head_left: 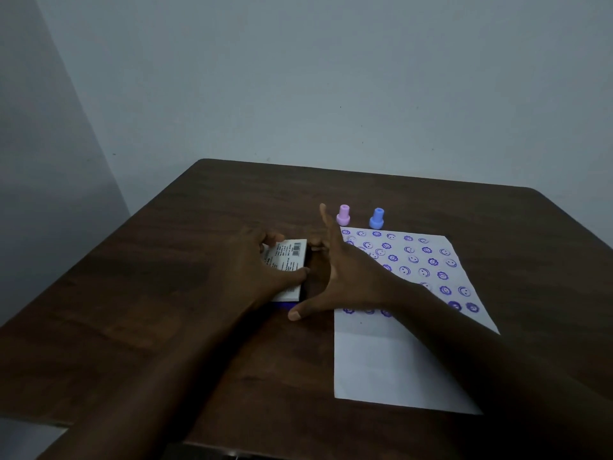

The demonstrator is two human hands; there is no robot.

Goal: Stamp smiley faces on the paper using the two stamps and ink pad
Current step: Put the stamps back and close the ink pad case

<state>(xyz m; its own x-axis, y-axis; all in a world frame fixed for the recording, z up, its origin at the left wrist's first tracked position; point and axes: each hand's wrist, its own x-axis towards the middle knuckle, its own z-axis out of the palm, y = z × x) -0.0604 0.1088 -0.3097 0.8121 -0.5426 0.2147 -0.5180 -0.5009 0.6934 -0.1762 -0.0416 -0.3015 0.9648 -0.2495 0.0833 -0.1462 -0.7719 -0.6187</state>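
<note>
The ink pad (288, 260) lies on the table left of the paper, its white labelled lid tilted over a dark base with a blue edge showing. My left hand (262, 270) grips the lid from the left, thumb on its near right edge. My right hand (341, 277) is spread wide just right of the pad, fingers apart and holding nothing, its fingertips near the pad's far right corner. The white paper (398, 356) carries several purple smiley prints on its far half. A pink stamp (343, 215) and a blue stamp (377, 218) stand upright beyond the paper.
The dark wooden table (149, 310) ends at a wall behind and drops off at its left edge. My right forearm crosses the paper's middle.
</note>
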